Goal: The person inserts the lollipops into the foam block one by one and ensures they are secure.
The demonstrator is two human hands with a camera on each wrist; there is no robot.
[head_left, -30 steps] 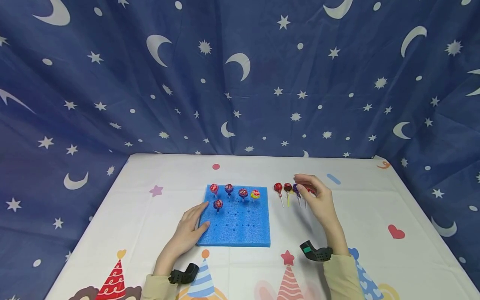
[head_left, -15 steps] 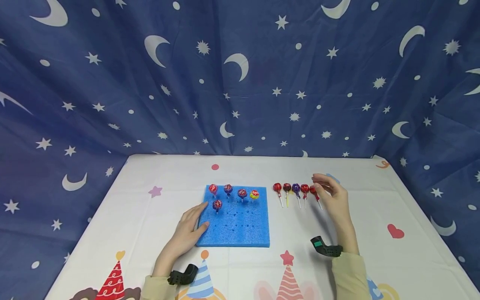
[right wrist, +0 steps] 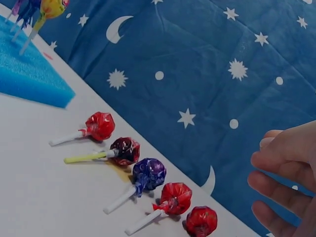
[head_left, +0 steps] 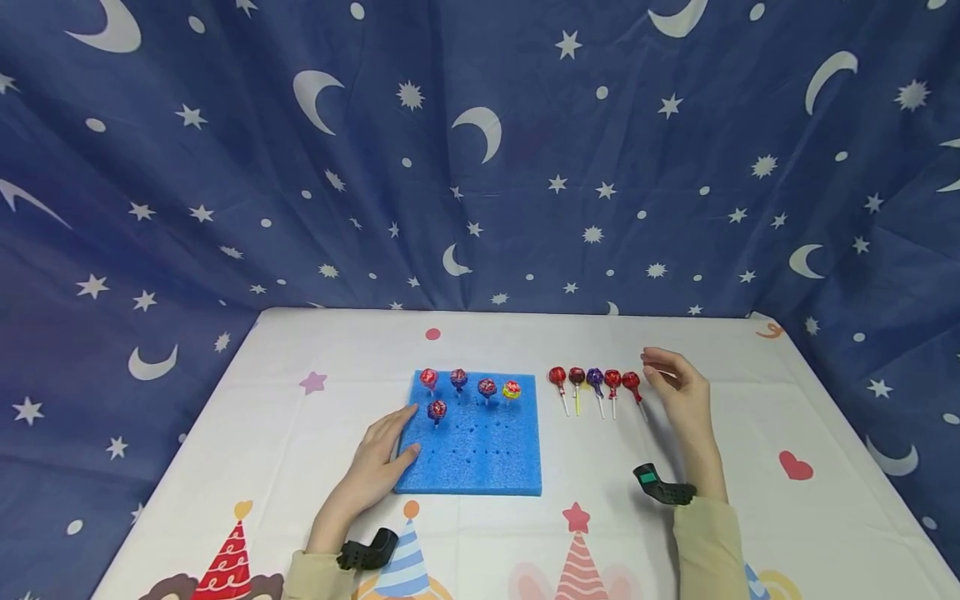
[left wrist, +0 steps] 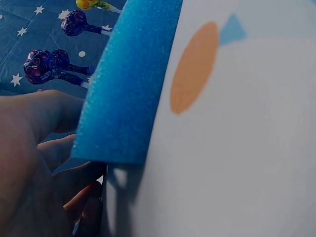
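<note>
A blue foam block [head_left: 480, 467] with rows of small holes lies on the table, and several wrapped lollipops, such as the yellow-and-red lollipop [head_left: 512, 390], stand upright in it. My left hand [head_left: 378, 458] rests at its left side, thumb and fingertips touching the foam edge. To the right, several lollipops lie in a row with sticks toward me: red [head_left: 557, 377], dark red [head_left: 576, 377], purple [head_left: 595, 378], and two more red ones, the last red lollipop [right wrist: 202, 220] nearest my hand. Just beyond it hovers my right hand [head_left: 684, 400], holding nothing, its fingers loosely bent.
A white tablecloth [head_left: 300, 450] with printed party hats and shapes covers the table. Behind it hangs a dark blue curtain [head_left: 525, 225] with white moons and stars. Each wrist wears a black camera mount, such as the right camera mount [head_left: 663, 487].
My right hand has moved rightward from above the lollipop row to past its right end, uncovering the purple and red lollipops. My left hand stays on the foam.
</note>
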